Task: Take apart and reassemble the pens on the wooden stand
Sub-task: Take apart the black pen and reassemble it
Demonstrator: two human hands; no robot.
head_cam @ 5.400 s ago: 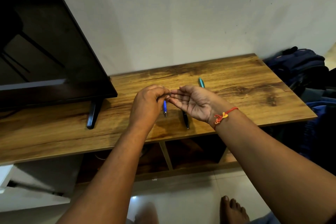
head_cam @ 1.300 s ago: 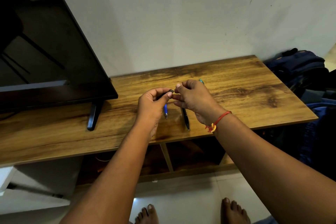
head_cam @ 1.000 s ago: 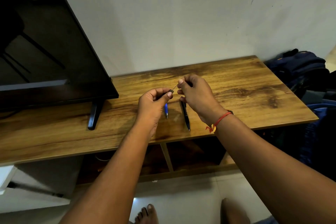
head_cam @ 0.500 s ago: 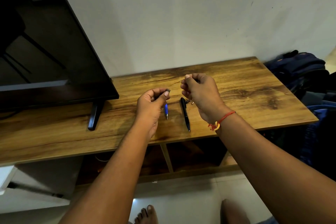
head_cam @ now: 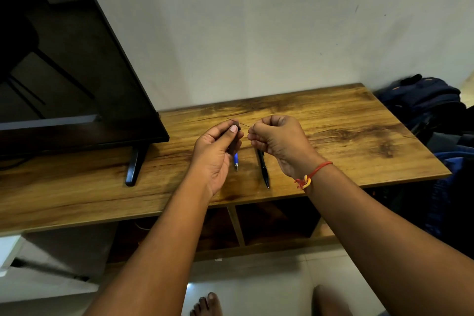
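My left hand (head_cam: 215,149) grips a short dark pen barrel (head_cam: 234,145) between thumb and fingers, above the wooden stand (head_cam: 346,141). My right hand (head_cam: 278,140) is curled and pinches one end of a thin dark refill (head_cam: 243,124). The refill slants up and left across the top of the barrel and my left thumb. A blue pen (head_cam: 235,161) lies on the stand just under my left hand, tip towards me. A black pen (head_cam: 263,169) lies beside it, partly covered by my right hand.
A black TV (head_cam: 77,90) stands on the left of the stand, its foot (head_cam: 134,167) close to my left forearm. Dark bags (head_cam: 425,105) are piled past the stand's right end. Open shelves lie below, and my bare feet are on the tiled floor.
The refill came out of the barrel about a second ago as my right hand drew away. Since half a second ago the hands have closed together again, and the refill now crosses the barrel's top.
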